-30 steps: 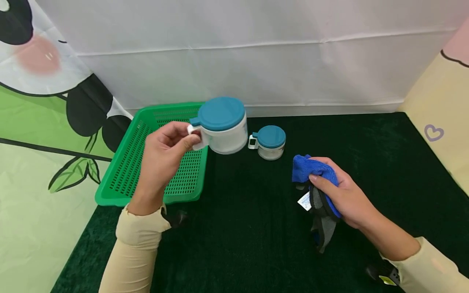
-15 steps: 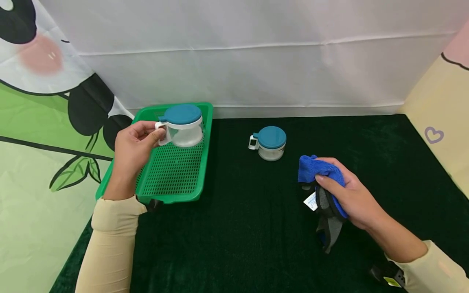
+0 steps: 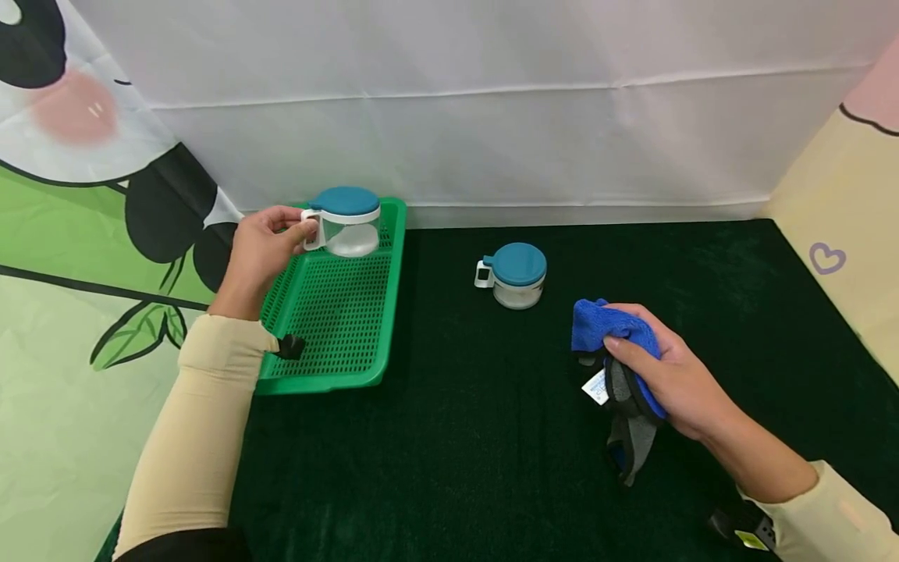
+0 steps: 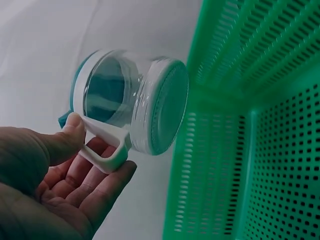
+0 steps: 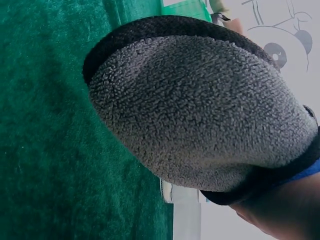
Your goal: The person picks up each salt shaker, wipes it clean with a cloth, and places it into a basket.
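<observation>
In the head view my left hand (image 3: 263,250) pinches the white handle of a clear jar (image 3: 351,234) with a blue lid, held over the back part of the green basket (image 3: 384,343). The left wrist view shows thumb and fingers of the left hand (image 4: 75,175) round the handle, the jar (image 4: 120,95) beside the basket's wall (image 4: 185,200). At the right, my right hand (image 3: 684,382) grips a folded blue and grey cloth (image 3: 618,328); its grey side (image 5: 200,100) fills much of the right wrist view. A smaller blue-lidded jar (image 3: 518,273) stands upright between the hands.
A dark green cloth (image 3: 449,453) covers the table. Behind it hangs a white sheet (image 3: 477,148), with printed panels at the left (image 3: 63,234) and right (image 3: 843,203).
Held by its handle, the larger jar has moved left from beside the small jar to over the basket, then a little farther back. My right hand has shifted slightly right with the cloth.
</observation>
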{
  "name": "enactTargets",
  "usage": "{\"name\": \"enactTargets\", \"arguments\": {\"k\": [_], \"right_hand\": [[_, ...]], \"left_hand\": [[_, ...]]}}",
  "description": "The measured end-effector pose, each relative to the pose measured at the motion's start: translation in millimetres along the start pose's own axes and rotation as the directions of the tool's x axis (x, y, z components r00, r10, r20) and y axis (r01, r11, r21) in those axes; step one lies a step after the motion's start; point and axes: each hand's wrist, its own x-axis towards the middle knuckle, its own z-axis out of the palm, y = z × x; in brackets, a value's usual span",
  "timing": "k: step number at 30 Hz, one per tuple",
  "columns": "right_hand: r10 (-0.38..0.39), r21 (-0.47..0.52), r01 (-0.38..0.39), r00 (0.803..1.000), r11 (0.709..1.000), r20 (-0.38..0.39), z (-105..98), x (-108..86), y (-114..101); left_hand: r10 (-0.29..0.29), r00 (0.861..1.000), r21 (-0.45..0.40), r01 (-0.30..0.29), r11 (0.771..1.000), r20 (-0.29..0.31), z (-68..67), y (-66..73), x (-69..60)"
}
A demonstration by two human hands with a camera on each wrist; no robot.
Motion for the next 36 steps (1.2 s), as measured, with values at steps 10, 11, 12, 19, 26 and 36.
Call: {"name": "enactTargets", "arguments": {"k": [10,11,12,19,26,36], "right_hand": [[-0.011,-0.009,0.011,1.0,1.0,0.001,0,-2.4,0],[-0.01,-0.011,0.01,1.0,1.0,-0.001,-1,-2.8,0],[-0.008,-0.013,0.008,1.0,1.0,-0.002,-1,-3.3,0],[0.017,-0.015,-0.017,1.0,1.0,0.008,-1,-5.4,0],[0.01,0.017,-0.009,1.0,1.0,-0.004,-7,-3.9,-1],[-0.006,0.097,0.006,1.0,0.995,0.008,-16,0.4,-4]], "left_hand": [[-0.006,0.991,-0.024,0.009,1.0,0.131,4.0,-28.2,35.2],[-0.002,0.991,-0.018,0.005,1.0,0.137,5.0,-30.8,37.8],[0.001,0.99,-0.011,0.001,1.0,0.14,6.3,-33.5,40.5],[-0.008,0.989,0.168,-0.017,0.986,0.15,11.5,-47.6,44.6],[-0.073,0.966,0.252,0.009,0.968,0.246,4.6,-52.5,47.6],[-0.175,0.904,0.402,0.004,0.916,0.39,1.0,-56.9,48.0]]}}
